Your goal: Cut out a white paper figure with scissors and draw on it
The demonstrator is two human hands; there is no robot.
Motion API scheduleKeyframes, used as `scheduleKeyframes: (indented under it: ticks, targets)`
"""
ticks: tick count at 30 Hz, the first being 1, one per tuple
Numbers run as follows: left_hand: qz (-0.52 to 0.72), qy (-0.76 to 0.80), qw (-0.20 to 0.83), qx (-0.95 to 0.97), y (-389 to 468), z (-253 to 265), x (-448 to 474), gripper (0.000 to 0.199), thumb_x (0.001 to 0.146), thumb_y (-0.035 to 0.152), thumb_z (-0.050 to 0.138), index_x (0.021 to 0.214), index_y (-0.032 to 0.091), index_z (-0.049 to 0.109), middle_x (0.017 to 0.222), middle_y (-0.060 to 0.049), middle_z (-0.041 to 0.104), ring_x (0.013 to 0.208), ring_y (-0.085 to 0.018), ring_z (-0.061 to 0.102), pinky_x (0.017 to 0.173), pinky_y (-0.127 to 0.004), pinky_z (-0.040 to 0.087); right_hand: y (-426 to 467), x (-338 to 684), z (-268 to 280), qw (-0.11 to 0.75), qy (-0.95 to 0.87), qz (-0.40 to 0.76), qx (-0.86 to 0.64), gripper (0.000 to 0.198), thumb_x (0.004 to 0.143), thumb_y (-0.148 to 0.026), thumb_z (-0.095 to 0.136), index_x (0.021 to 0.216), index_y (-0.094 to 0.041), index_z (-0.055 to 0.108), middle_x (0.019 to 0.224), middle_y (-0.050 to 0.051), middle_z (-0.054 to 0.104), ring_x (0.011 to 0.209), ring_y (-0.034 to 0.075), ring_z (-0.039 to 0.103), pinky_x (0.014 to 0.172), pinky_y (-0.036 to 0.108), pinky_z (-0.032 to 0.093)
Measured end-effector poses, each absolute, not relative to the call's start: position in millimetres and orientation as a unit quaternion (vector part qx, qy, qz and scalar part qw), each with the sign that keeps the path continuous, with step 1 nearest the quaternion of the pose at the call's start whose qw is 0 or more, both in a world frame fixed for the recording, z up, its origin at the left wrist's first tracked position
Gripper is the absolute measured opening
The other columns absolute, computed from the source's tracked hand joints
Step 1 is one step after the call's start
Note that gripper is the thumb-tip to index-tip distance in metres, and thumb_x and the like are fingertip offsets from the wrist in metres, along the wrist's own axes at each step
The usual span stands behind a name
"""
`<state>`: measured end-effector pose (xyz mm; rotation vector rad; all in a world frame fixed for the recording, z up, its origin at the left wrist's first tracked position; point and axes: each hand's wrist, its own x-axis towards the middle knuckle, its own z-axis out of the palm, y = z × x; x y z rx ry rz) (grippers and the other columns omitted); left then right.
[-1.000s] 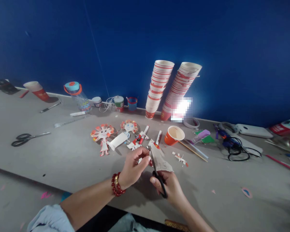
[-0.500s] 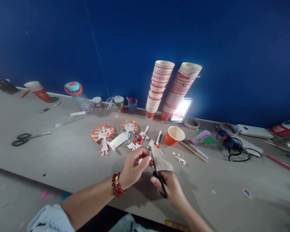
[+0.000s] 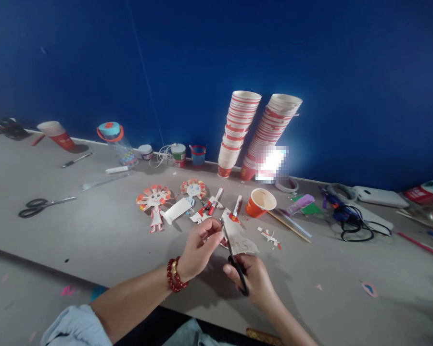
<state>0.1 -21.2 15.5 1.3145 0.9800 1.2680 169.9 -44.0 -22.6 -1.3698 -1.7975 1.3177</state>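
Gripping scissors [image 3: 234, 260]: right hand [image 3: 254, 276], curled | left hand [image 3: 200, 250]: nearly pinched, hold unclear | table edge [image 3: 39, 263] under left forearm [image 3: 130, 302]

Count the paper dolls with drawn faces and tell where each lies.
2: the nearer doll lies left of and beyond the left hand; the farther doll is farther back, rightward. Others may be hidden.

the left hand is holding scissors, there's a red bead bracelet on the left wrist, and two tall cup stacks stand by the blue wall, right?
Not quite: the head view shows the scissors in the right hand. The red bead bracelet is on the left wrist, and two tall cup stacks stand by the blue wall.
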Motion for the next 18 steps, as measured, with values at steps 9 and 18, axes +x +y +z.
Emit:
scheduleKeyframes:
  ticks: [9,18]
  targets:
    - [0.545,0.395,0.495,0.55,-20.0,14.9,0.8,0.016,0.088,0.025,0.052,0.075,0.017,0.055,0.07,-0.001,0.06,0.067,-0.013,0.055,0.065,-0.025,0.044,-43.7,167.8,-15.6,0.254,-0.628,0.563,-0.474,0.063,0.069,-0.081,0.054,0.055,-0.02,0.045,0.041,-0.001,0.051,0.037,0.01,0.041,0.041,0.022,0.028]
    - [0.54,0.399,0.5,0.547,-22.1,14.4,1.8,0.016,0.089,0.024,0.052,0.076,0.016,0.056,0.07,-0.002,0.06,0.067,-0.014,0.057,0.065,-0.025,0.046,-42.0,166.5,-8.9,0.261,-0.607,0.601,-0.45,0.064,0.065,-0.082,0.055,0.056,-0.019,0.048,0.044,0.0,0.051,0.039,0.011,0.044,0.041,0.022,0.032]
